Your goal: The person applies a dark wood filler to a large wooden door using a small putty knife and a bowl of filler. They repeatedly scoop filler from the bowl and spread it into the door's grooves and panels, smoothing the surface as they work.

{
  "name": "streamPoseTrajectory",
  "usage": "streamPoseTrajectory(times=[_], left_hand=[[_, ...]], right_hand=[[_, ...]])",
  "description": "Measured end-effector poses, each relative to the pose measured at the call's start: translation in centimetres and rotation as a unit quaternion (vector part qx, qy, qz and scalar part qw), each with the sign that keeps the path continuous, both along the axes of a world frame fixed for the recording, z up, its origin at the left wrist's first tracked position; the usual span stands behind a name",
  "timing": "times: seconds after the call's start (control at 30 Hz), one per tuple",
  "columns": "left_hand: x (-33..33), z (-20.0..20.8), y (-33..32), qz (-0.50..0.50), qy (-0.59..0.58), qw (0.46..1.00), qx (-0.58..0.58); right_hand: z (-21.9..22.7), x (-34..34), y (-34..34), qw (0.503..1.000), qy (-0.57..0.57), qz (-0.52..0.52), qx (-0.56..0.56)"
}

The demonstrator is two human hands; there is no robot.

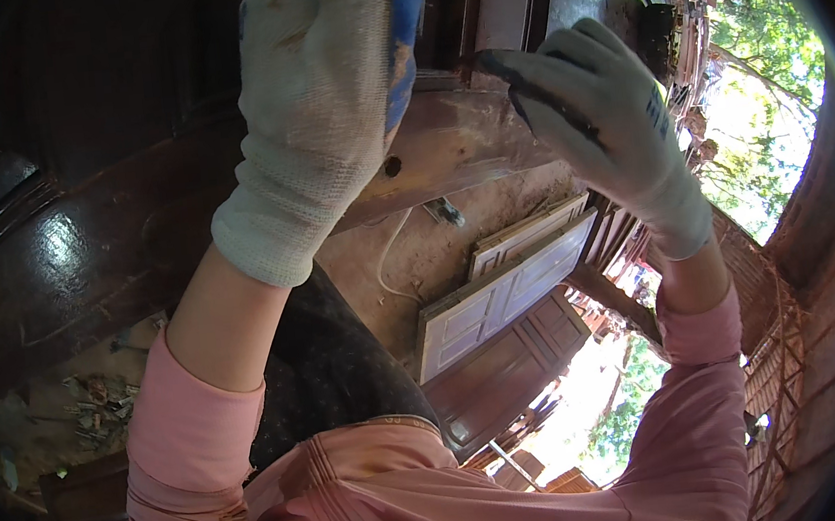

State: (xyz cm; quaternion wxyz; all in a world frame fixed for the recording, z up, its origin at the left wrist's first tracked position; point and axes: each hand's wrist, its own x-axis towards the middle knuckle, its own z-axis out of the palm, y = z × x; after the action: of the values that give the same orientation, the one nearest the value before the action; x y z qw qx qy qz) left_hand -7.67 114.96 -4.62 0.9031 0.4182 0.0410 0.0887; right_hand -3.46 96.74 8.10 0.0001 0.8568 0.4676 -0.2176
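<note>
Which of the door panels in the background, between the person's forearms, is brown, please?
The brown panel, lowest of them in the picture; the white panel and pale panel above it are both much lighter.

Dusty brown floor (508, 204), pale panelled door (460, 332) beside a dark brown door (494, 379), sunlit green foliage (755, 2), bright daylight

Two gloved hands (322, 99) (609, 106), two pink sleeves (193, 433) (697, 394), one large dark wooden workpiece (112, 220) and three door panels (506, 292) are showing.
</note>
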Motion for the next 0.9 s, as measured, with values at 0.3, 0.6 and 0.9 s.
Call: streamPoseTrajectory(times=[0.3,0.6,0.9], left_hand=[[-0.1,-0.4,-0.6,-0.006,-0.012,1.000,0.018],[0.1,0.7,-1.1,0.011,0.024,0.996,0.080],[-0.1,-0.9,-1.3,0.029,-0.052,0.994,0.094]], right_hand=[[-3.9,-4.1,-4.2,0.990,-0.124,-0.018,0.070],[-5.5,-7.0,-4.7,0.974,-0.133,-0.139,0.119],[-7.0,-8.8,-5.1,0.969,-0.179,-0.138,0.102]])
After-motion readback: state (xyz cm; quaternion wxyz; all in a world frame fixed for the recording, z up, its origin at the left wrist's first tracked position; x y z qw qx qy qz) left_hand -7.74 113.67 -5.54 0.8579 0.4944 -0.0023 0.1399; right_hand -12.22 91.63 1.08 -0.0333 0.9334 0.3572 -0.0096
